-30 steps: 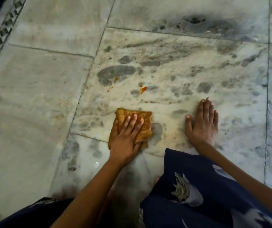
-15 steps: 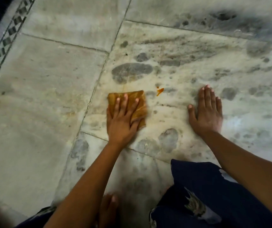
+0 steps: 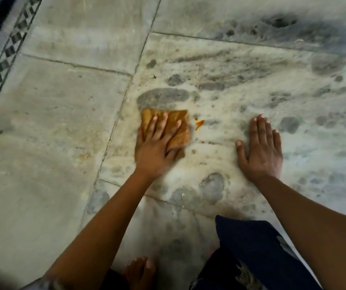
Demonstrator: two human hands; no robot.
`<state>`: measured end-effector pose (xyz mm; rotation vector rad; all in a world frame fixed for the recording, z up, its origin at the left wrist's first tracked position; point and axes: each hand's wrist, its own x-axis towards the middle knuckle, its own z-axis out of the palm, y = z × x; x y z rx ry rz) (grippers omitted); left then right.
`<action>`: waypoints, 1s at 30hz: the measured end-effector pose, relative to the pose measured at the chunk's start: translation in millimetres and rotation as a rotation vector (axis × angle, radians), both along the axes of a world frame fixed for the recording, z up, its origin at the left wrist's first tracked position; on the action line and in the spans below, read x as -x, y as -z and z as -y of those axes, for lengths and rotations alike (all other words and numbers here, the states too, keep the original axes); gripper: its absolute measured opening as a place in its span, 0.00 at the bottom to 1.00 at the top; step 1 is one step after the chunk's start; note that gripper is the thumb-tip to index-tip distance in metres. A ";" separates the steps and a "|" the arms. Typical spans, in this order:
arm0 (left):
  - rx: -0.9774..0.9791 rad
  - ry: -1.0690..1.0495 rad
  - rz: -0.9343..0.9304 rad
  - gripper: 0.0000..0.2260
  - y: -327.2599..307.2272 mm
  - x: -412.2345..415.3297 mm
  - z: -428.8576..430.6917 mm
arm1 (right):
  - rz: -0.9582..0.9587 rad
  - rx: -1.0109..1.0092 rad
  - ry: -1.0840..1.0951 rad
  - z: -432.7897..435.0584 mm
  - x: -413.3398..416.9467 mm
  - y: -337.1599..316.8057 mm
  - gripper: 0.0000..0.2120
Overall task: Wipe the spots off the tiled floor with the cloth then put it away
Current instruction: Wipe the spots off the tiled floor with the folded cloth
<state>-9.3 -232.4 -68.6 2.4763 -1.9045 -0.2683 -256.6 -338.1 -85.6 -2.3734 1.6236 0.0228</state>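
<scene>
Head view: left hand [image 3: 155, 147], fingers spread flat, has pushed the folded mustard-brown cloth [image 3: 175, 130] forward beside the orange spot [image 3: 199, 123]; right hand [image 3: 260, 151] splayed on the marble-tiled floor [image 3: 52, 122].

Left hand [image 3: 154, 147] flat, fingers spread, right hand [image 3: 260, 149] flat, both arms extended

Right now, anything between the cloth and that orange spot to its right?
Nothing visible. The folded orange-brown cloth, pressed flat under the left hand, sits just left of the orange spot, with only bare tile between them.
</scene>
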 end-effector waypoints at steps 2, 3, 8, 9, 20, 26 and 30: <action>-0.012 -0.076 0.019 0.28 -1.8 -20.7 -24.4 | 0.008 -0.003 0.004 -0.1 0.8 0.3 0.34; -0.021 -0.139 0.028 0.28 -3.6 -35.5 -20.4 | 0.013 0.002 0.007 -0.7 1.3 0.0 0.34; -0.042 -0.371 0.009 0.25 -9.1 -82.2 97.2 | 0.020 0.001 0.003 -0.3 -0.1 -1.6 0.35; -0.043 -0.403 -0.032 0.25 -9.2 -81.6 121.5 | 0.020 -0.001 0.004 -0.5 -0.3 -2.1 0.35; 0.054 -0.105 -0.170 0.30 -2.9 -55.7 32.5 | 0.049 0.008 0.022 -2.0 0.9 -4.3 0.34; 0.009 -0.347 -0.321 0.20 -6.9 -39.0 154.5 | 0.050 0.013 0.009 -1.5 0.4 -5.3 0.34; -0.077 -0.041 -0.364 0.27 -8.7 23.0 138.7 | 0.045 0.011 0.011 -1.8 1.1 -5.1 0.34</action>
